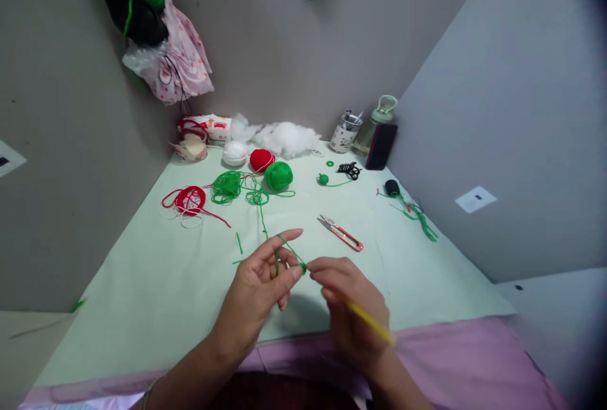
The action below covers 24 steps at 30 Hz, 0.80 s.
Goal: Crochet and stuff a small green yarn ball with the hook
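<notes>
My left hand [260, 280] pinches a small green yarn piece [302, 267] between thumb and a finger. Green yarn [263, 220] runs from the loose green tangle down over its raised index finger. My right hand [353, 299] is closed round a yellow-handled tool [367, 318], whose front end reaches the green piece; the tip is too small to make out. Beyond the hands lie a green yarn ball [278, 176], a red yarn ball [262, 159] and a green tangle [227, 186]. Orange-handled snips [342, 234] rest on the table ahead of my right hand.
White stuffing [287, 138], a pen cup [345, 133], a bottle [379, 120] and a phone [381, 147] line the table's back. Red yarn [190, 200] lies left; a black and green yarn item [392, 188] lies right. Bags [183, 55] hang on the wall.
</notes>
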Tool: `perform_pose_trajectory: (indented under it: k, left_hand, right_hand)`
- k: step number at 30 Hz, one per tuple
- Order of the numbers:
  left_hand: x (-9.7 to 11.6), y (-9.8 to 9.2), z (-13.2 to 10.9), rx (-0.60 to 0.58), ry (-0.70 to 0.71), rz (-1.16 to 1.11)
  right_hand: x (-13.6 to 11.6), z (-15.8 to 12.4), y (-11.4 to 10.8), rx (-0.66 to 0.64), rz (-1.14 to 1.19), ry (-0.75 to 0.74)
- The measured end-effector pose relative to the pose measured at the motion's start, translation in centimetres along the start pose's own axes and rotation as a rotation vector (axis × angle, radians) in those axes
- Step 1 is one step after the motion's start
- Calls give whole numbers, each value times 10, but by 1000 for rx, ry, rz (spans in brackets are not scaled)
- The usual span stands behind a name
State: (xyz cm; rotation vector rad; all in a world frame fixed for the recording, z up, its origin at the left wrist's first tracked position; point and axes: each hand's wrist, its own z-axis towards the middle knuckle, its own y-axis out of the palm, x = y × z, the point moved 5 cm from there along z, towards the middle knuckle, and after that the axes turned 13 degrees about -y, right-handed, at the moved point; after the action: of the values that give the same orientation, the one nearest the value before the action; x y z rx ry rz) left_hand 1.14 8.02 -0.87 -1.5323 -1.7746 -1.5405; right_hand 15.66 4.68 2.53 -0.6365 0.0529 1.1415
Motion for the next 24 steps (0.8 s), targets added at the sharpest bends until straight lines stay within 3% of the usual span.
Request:
perform_pose_trajectory:
  k: [2, 4, 6, 9, 13, 17, 20, 22, 24]
  left_hand:
    - [-4, 4, 1, -40, -58, -92]
    - [-9, 8, 3, -113, -163, -207]
    - [-11, 9, 4, -153, -238, -300]
    - [-8, 6, 4, -133, -221, -332]
    - [-6, 10, 3, -144, -142, -215]
    - [-7, 11, 3, -83, -67, -116]
    - [-9, 8, 4, -24, -47, -123]
    - [-12, 8, 5, -46, -100, -190]
    - [-13, 8, 7, -103, -188, -274]
  right_hand:
    - [-5, -4, 3, -45, -184, -124]
    - [-5, -8, 2, -5, -211, -137]
    - [2, -10, -1, 115, -67, -12]
    - [17, -11, -2, 288, 281, 236]
    - [22, -6, 7, 286, 473, 316]
    - [17, -4, 9, 263, 375, 277]
    - [8, -6, 6, 175, 109, 155]
    - [0, -6, 6, 75, -73, 24]
    - [0, -7, 5, 59, -105, -5]
